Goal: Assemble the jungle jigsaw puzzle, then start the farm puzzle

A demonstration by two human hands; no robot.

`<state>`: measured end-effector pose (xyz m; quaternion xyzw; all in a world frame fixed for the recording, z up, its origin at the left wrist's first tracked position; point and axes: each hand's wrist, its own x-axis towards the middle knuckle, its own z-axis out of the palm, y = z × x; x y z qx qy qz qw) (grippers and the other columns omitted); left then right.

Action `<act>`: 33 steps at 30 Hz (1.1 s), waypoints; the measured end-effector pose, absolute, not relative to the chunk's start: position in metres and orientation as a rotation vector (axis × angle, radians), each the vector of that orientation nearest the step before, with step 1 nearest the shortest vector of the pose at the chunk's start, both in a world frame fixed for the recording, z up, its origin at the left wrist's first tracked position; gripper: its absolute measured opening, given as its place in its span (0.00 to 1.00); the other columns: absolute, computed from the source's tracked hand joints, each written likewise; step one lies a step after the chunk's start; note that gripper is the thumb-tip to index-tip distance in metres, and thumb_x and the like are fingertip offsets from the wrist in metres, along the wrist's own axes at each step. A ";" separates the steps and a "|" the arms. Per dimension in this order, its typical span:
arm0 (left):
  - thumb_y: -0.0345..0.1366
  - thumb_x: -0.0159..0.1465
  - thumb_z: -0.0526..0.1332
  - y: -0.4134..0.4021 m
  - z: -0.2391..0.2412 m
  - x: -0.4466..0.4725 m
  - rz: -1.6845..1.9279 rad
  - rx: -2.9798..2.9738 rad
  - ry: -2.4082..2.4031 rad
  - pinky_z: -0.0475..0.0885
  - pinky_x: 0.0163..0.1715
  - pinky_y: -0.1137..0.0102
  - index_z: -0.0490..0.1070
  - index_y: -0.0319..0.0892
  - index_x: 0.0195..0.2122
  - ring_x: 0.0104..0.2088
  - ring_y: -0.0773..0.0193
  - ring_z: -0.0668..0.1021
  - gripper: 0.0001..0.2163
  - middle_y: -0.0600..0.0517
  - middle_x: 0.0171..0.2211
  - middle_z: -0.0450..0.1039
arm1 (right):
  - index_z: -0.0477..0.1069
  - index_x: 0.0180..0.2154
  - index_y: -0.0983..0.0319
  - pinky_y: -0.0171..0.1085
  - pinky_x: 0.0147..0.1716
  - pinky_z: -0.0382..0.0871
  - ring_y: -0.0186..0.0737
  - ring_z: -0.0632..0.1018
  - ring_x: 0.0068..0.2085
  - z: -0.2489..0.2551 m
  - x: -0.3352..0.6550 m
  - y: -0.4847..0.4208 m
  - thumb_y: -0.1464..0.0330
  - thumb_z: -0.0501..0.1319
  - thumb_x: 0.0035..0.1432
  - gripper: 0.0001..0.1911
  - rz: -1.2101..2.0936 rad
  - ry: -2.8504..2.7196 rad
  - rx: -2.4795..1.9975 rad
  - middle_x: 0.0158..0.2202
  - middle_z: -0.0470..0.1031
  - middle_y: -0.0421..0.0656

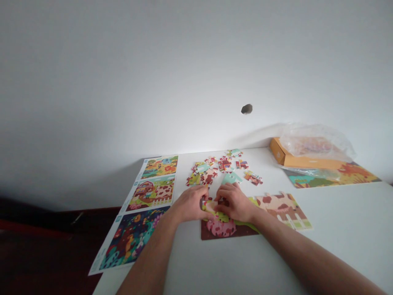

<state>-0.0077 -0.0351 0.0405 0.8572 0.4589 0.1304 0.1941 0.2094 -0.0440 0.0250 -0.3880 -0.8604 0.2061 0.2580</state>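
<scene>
A partly assembled jigsaw (276, 209) with a pink pig and brown-spotted cows lies on the white table (337, 229). My left hand (190, 203) and my right hand (235, 201) rest side by side on its upper left part, fingers curled and pressing on a puzzle piece (208, 203) between them. Loose puzzle pieces (224, 166) are scattered just beyond my fingers.
A reference sheet (144, 205) with three printed pictures lies at the table's left edge. At the back right, an orange box (294, 157) under a clear plastic bag (316, 141) sits on another finished puzzle (353, 174). A white wall rises behind.
</scene>
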 end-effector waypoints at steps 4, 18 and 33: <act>0.54 0.44 0.72 -0.036 0.040 -0.008 0.305 2.348 1.343 0.56 0.26 0.72 0.67 0.44 0.30 0.26 0.64 0.69 0.23 0.57 0.25 0.68 | 0.75 0.33 0.59 0.41 0.40 0.56 0.41 0.72 0.38 0.022 0.210 -0.043 0.65 0.68 0.55 0.06 0.542 -2.332 -1.052 0.34 0.74 0.41; 0.54 0.52 0.68 -0.033 0.030 -0.011 0.315 2.285 1.378 0.53 0.25 0.73 0.70 0.43 0.28 0.24 0.66 0.67 0.18 0.58 0.22 0.66 | 0.81 0.35 0.53 0.43 0.42 0.56 0.41 0.73 0.39 0.018 0.211 -0.041 0.62 0.69 0.55 0.05 0.520 -2.306 -1.088 0.33 0.74 0.41; 0.51 0.55 0.66 -0.032 0.028 -0.010 0.235 2.307 1.410 0.53 0.25 0.73 0.69 0.42 0.27 0.25 0.68 0.67 0.16 0.58 0.23 0.66 | 0.78 0.40 0.56 0.42 0.41 0.53 0.41 0.70 0.40 0.028 0.211 -0.047 0.61 0.66 0.56 0.10 0.443 -2.399 -1.095 0.35 0.73 0.42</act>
